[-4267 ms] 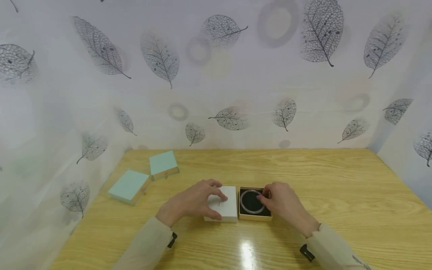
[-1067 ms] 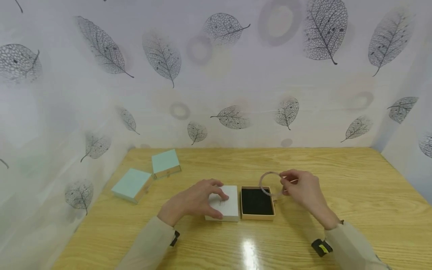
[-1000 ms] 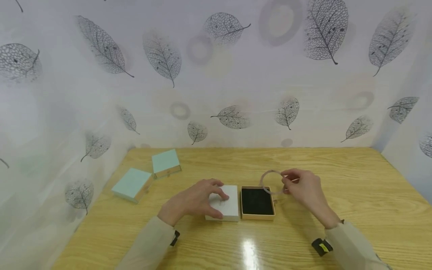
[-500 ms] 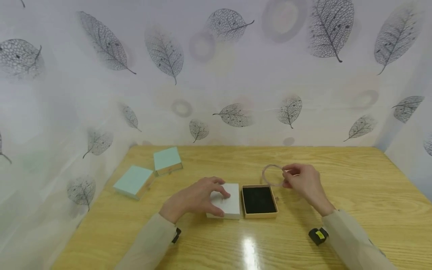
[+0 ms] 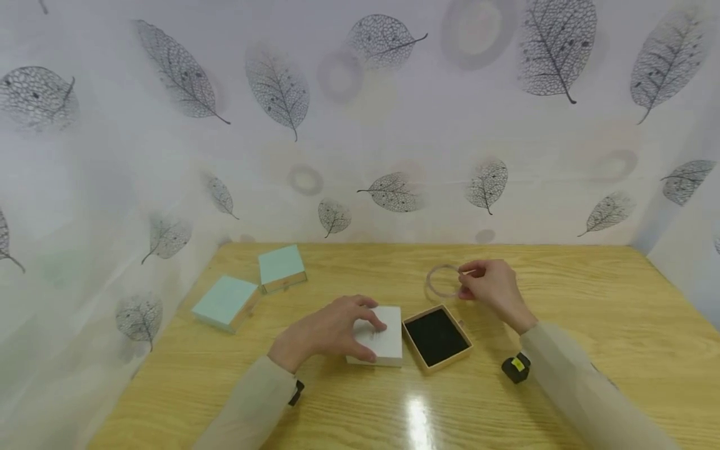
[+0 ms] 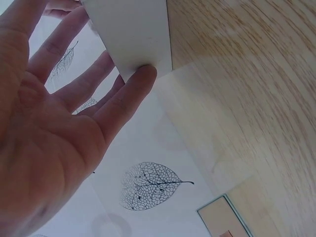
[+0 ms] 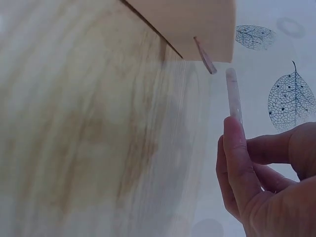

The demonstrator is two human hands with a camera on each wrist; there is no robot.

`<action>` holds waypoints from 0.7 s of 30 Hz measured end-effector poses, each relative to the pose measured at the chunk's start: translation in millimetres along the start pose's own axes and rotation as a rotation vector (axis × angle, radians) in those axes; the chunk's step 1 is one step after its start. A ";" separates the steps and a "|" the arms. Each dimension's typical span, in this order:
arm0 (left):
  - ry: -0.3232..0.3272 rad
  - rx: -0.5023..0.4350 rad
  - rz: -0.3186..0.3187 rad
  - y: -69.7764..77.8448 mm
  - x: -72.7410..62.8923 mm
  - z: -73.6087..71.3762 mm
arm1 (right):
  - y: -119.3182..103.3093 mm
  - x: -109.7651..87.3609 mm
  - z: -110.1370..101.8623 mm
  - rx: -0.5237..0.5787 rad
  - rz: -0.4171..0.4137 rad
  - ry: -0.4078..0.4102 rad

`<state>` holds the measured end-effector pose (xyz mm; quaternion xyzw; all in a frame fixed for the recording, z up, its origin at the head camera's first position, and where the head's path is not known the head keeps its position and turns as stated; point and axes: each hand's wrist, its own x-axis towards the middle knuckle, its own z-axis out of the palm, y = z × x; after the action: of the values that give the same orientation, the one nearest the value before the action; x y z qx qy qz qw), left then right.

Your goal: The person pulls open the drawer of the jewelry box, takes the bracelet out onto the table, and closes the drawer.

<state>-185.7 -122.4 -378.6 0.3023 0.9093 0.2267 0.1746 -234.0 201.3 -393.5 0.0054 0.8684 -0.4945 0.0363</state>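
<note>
My left hand holds a small white box on the table, its thumb at the near edge and fingers over the top and far side. In the left wrist view a fingertip presses against the pale side of the white box. My right hand pinches a pale, translucent bangle by its right side, above the table beyond the open box. Edge-on, the bangle shows between thumb and fingers in the right wrist view. Turned askew beside the white box lies a shallow open box with a black pad inside.
Two mint-green boxes with tan sides, a nearer one and a farther one, lie at the table's back left. A short ribbon tab sticks out from the open box's side. A leaf-patterned backdrop rises behind the wooden table.
My right hand lifted the bangle out of the open box, then moved it away and slightly left. The open box has since turned askew. My left hand stays on the white box.
</note>
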 end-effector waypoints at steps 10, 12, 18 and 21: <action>0.003 0.009 -0.003 -0.6 0.0 0.3 | -0.7 34.7 6.3 -0.037 0.055 -0.039; 0.003 0.008 -0.002 -0.4 -0.2 0.2 | -0.7 40.9 6.5 -0.066 0.053 -0.053; 0.000 0.003 -0.013 -0.3 -0.6 -0.5 | 0.3 58.6 9.9 -0.121 0.001 -0.066; -0.005 0.006 -0.013 0.3 0.1 -0.3 | 0.1 67.2 12.3 -0.115 -0.011 -0.070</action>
<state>-185.8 -122.2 -378.3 0.2972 0.9115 0.2221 0.1777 -300.3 189.0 -404.4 -0.0187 0.8936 -0.4438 0.0644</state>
